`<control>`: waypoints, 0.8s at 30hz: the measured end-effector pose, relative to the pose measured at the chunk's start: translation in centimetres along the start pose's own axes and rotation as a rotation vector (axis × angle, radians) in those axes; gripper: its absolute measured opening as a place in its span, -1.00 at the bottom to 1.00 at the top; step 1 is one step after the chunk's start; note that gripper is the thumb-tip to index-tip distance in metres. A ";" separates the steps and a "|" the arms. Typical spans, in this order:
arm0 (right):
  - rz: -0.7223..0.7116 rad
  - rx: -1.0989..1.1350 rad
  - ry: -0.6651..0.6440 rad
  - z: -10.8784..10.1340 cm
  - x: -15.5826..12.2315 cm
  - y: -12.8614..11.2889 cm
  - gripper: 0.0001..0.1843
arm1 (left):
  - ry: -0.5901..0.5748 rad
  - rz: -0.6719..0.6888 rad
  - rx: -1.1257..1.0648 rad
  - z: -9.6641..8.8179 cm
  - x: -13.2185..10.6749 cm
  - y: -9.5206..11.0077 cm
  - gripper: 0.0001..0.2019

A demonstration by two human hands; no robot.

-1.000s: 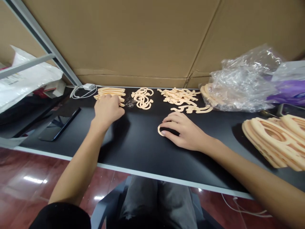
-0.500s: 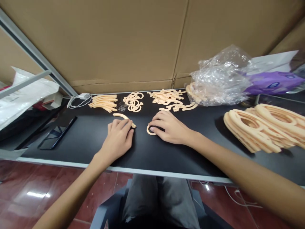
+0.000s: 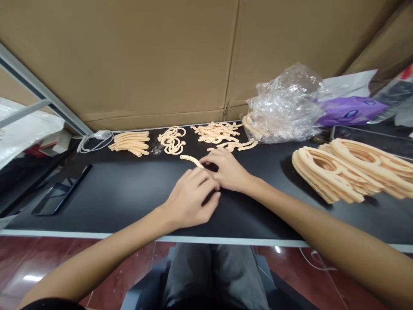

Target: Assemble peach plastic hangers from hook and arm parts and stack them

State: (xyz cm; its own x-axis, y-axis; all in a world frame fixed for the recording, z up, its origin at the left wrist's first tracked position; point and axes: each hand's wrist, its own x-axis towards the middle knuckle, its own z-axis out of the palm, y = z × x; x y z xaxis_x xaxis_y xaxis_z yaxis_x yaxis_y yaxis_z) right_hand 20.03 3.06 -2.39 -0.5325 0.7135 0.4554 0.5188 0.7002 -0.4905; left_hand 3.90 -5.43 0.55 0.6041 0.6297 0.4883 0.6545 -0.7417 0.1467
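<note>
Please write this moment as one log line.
left hand: over curved strip | right hand: at same strip | farther back: pale pieces in piles

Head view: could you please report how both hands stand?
Left bare hand at pale, curved, wooden-looking strip, far end showing. Right bare hand close beside it. In the way: the hands themselves, hiding both grips.

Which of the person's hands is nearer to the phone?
Left. The left hand, at the curved strip, is right of the phone and apart from it; the right hand is farther right still, beyond the left one.
</note>
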 end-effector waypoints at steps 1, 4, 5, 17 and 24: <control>0.007 -0.007 -0.009 0.0 0.0 0.1 -0.77 | -0.015 0.068 0.024 0.3 0.2 0.3 -0.83; 0.035 -0.035 -0.033 0.0 0.0 0.0 -0.73 | -0.019 0.217 0.143 1.3 0.7 0.7 -0.75; 0.044 -0.046 -0.036 -0.1 0.0 -0.1 -0.74 | -0.005 0.235 0.171 1.6 0.7 0.7 -0.74; 0.016 -0.195 0.106 -0.8 -0.2 -0.1 -0.72 | -0.065 0.094 0.086 1.6 0.4 0.5 -0.75; 0.085 -0.154 0.053 -1.1 0.0 -0.4 -0.81 | -0.116 0.084 0.036 1.5 0.5 0.5 -0.74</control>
State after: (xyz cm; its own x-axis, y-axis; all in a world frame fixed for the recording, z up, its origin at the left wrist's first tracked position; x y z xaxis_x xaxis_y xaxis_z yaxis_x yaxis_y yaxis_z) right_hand 20.57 2.82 -1.37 -0.4486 0.7679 0.4573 0.6591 0.6298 -0.4110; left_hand 5.19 -5.09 -0.41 0.7047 0.5896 0.3947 0.6139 -0.7856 0.0774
